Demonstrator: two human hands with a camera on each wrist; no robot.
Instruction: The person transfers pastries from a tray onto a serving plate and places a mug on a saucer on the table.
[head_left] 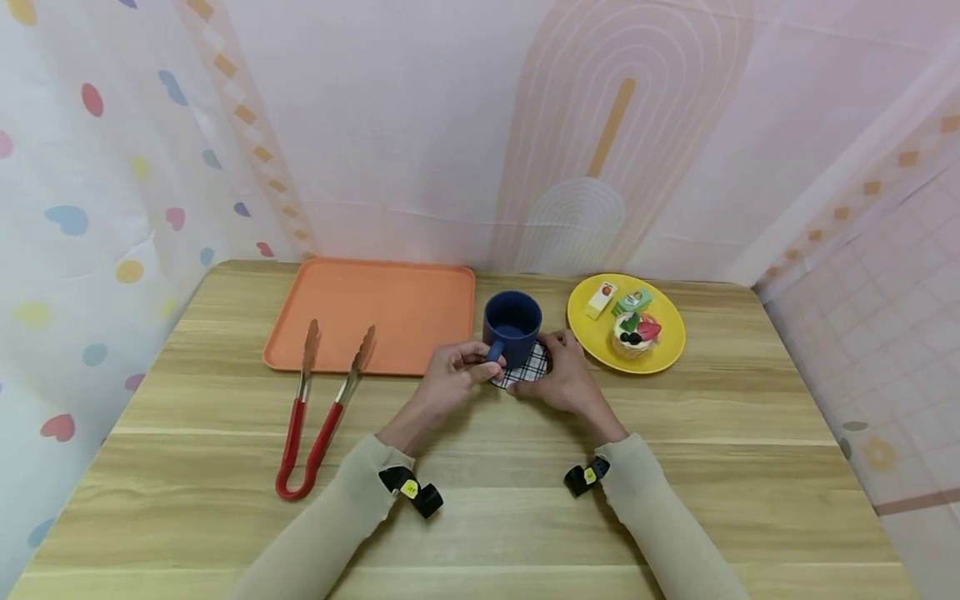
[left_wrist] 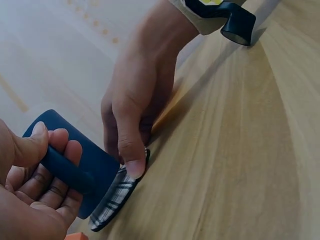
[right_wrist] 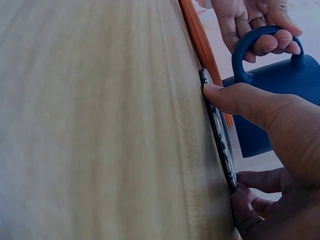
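A dark blue mug (head_left: 512, 321) stands upright over a round black-and-white checked coaster (head_left: 531, 367), its base overlapping the far part of it. My left hand (head_left: 450, 379) holds the mug by its handle, the fingers curled through the loop and the thumb on top, as the left wrist view shows on the handle (left_wrist: 67, 172). Around the coaster's edge lies my right hand (head_left: 566, 375). Its thumb and fingers grip opposite sides of the coaster (right_wrist: 220, 130) in the right wrist view, where the coaster lies low at the tabletop and the mug is just beyond it.
An orange tray (head_left: 382, 308) lies left of the mug. Red-handled tongs (head_left: 324, 437) rest spread with their tips over its front edge. To the right, a yellow plate (head_left: 592, 342) bears a fruit-topped tart (head_left: 633, 337) and two small cartons (head_left: 601, 300). A cloth backdrop (head_left: 420, 150) hangs behind the table.
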